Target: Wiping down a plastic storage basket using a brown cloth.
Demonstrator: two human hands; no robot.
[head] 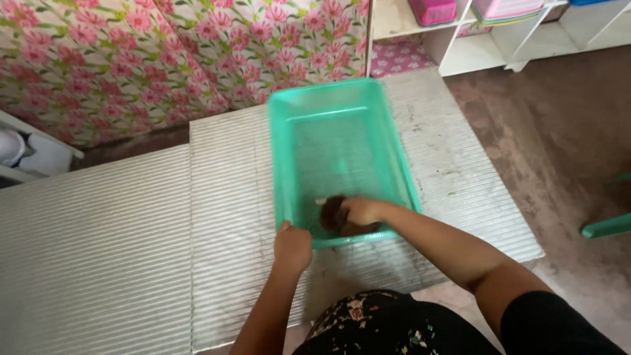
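A green plastic tray [279, 158] with a mesh-patterned bottom lies on a ribbed grey sheet [131, 250]. My left hand [292, 247] grips the tray's near left corner, fingers curled over the rim. My right hand [360, 210] reaches inside the tray at its near end. It presses a dark brown wad [332, 215], perhaps a scrubber or cloth, against the tray's bottom. The wad is partly hidden under my fingers.
A pink floral cloth [164, 59] hangs behind the ribbed sheets. White shelving [473, 49] with pink and blue bins stands at the upper right. Brown bare floor [565, 144] lies to the right, with a green object [608, 225] at the edge.
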